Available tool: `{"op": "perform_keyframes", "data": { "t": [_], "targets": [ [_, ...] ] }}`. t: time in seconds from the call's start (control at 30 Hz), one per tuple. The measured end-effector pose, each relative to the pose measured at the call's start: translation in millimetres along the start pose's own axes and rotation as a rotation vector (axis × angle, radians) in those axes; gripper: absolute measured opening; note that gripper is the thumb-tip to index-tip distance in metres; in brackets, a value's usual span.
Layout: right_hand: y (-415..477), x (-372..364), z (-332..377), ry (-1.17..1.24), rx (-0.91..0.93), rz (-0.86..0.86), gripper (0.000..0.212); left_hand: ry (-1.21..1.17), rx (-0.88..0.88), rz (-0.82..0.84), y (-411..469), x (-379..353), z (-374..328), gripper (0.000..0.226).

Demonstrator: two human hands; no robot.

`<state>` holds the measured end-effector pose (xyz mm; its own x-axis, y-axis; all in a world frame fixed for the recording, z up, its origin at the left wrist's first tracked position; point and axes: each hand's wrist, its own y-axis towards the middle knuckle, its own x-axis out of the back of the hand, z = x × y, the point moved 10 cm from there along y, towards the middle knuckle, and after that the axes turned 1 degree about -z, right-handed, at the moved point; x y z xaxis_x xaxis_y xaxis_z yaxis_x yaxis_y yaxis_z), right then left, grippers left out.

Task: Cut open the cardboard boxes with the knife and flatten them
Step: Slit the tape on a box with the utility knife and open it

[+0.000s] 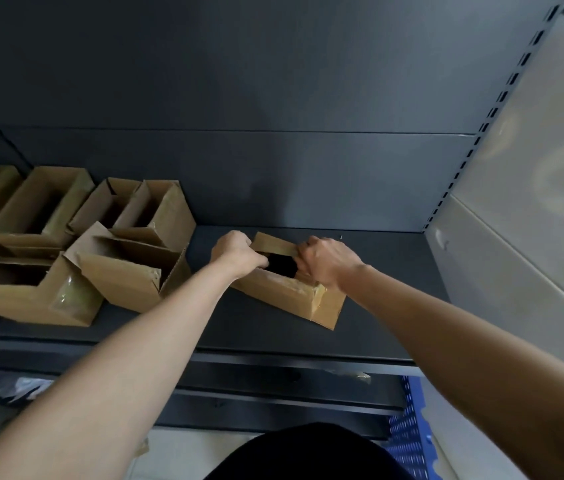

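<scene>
Head view: right of the opened boxes point(128, 282), left grip point(239, 252) and right grip point(329, 261) each clench a flap of the cardboard box point(273, 291); spreading evenly outward should flatten it without tearing.

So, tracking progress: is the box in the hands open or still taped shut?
Open: the box shows a dark gap on top, with left hand and right hand gripping its flaps.

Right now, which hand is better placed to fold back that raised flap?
Probably the right hand: its fingers pinch the flap, while the left hand grips the left rim of the box, apparently steadying it.
</scene>
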<state>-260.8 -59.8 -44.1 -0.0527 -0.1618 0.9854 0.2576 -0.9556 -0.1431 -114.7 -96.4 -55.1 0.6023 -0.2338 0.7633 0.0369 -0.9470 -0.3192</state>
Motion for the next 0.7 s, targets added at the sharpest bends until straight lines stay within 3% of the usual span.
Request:
{"op": "perform_keyframes", "data": {
  "t": [0.07, 0.1, 0.27, 0.57, 0.63, 0.7],
  "targets": [
    [-1, -6, -3, 0.038, -0.024, 0.028, 0.04, -0.12, 0.021, 0.067, 4, -4, 6, 0.055],
    [-2, -7, -4, 0.065, -0.038, 0.033, 0.04, -0.172, 0.029, 0.09, 5, -6, 7, 0.056],
    [-1, -11, -5, 0.217, -0.128, 0.055, 0.031, -0.167, 0.074, -0.018, 11, 5, 15, 0.034],
    [-6, -16, -21, 0.533, -0.32, 0.143, 0.035, -0.171, -0.045, -0.167, 17, 26, -4, 0.017],
    [-9, -16, -22, 0.576, -0.36, 0.159, 0.036, -0.024, -0.099, -0.087, 18, 21, -13, 0.032],
    [-8, -18, -19, 0.569, -0.368, 0.183, 0.031, 0.191, -0.096, 0.049, 17, 8, -11, 0.068]
  ]
}}
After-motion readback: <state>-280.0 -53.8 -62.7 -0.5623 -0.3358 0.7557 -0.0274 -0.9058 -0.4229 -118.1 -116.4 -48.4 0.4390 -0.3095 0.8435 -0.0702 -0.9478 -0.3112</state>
